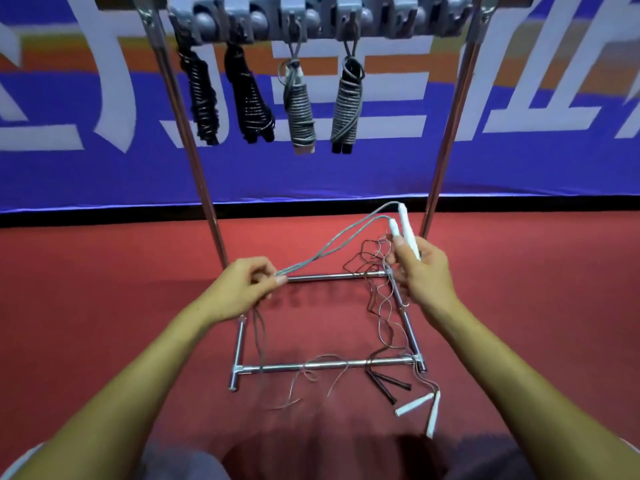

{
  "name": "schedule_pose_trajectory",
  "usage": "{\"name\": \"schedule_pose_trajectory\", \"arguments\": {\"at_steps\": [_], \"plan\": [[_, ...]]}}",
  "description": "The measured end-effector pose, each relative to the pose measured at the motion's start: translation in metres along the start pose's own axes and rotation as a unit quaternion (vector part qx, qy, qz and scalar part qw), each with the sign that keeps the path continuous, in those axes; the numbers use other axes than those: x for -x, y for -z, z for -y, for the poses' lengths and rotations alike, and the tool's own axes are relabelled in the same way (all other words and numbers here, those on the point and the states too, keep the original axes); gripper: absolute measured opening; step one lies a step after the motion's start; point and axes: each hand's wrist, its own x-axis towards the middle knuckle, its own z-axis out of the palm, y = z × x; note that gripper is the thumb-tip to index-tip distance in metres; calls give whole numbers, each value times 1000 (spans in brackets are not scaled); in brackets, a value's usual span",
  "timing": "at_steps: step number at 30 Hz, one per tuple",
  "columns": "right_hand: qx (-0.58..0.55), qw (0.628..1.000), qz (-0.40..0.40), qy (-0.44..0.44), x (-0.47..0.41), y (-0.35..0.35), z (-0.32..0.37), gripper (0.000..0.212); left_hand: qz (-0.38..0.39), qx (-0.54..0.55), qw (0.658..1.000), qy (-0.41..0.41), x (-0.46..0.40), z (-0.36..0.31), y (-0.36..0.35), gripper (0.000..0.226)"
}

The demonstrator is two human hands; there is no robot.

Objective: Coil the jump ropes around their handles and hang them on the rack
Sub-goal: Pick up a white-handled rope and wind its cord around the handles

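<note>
My right hand [420,271] grips two white handles [403,225] held side by side, tips pointing up. A doubled grey rope [332,239] runs from their tops down to my left hand [247,285], which pinches it between thumb and fingers; the rest of the rope hangs below that hand. Several coiled ropes hang from the grey rack bar [322,15] above: two black bundles [249,98] on the left, two grey bundles [299,105] to their right.
The rack's chrome base frame [322,364] lies on the red floor in front of me, its uprights [204,188] rising left and right. Loose ropes tangle over the frame's right side, with black handles [388,384] and white handles [420,403] on the floor. A blue banner stands behind.
</note>
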Motion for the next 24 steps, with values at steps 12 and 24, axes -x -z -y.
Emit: {"name": "schedule_pose_trajectory", "arguments": {"at_steps": [12,24], "plan": [[312,928,170,111,-22,-14,-22,71,-93,-204,974,0,-48,-9,-17,38],[216,922,303,107,7,-55,-26,28,0,-10,999,-44,-35,-44,-41,20]]}}
